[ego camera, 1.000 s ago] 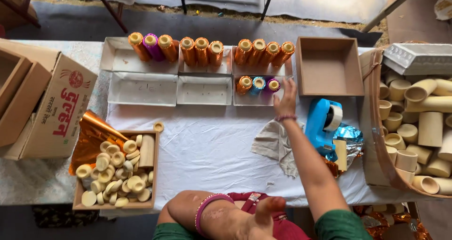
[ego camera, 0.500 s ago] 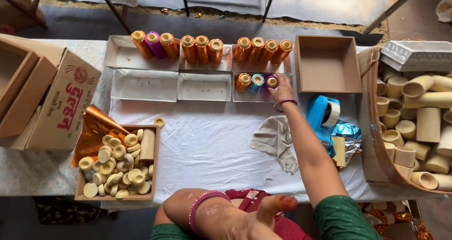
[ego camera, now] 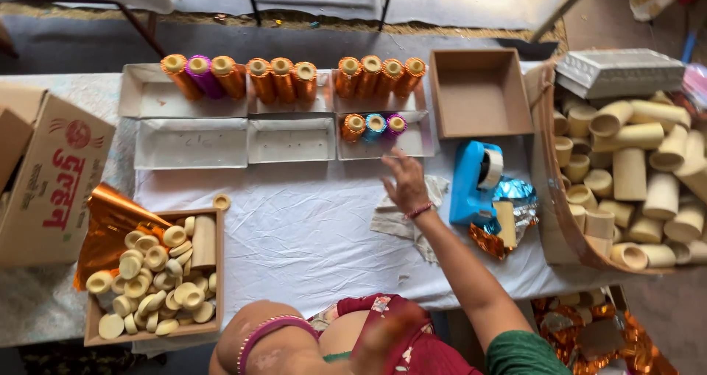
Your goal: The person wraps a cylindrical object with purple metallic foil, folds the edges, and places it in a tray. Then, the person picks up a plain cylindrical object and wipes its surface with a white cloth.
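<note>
My right hand [ego camera: 403, 181] hovers open over the white cloth, just below a white tray [ego camera: 416, 145] that holds three foil-wrapped rolls, orange, blue and purple [ego camera: 375, 125]. It holds nothing and sits above a crumpled cloth [ego camera: 398, 220]. My left hand [ego camera: 383, 342] is low at the bottom edge, blurred, near my lap; a pink bangle circles that forearm. Rows of orange wrapped rolls [ego camera: 379, 75] and one purple roll [ego camera: 200, 73] stand in the back trays.
A blue tape dispenser [ego camera: 473, 182] and foil scraps lie right of my hand. An empty brown box [ego camera: 479, 94], a basket of bare cardboard tubes [ego camera: 633, 176], a wooden tray of short tubes [ego camera: 155, 272], orange foil [ego camera: 107, 220] and a carton [ego camera: 51, 176] surround the cloth.
My right hand has drawn back from the tray with the three rolls toward me, now open over the cloth. The left hand stays low.
</note>
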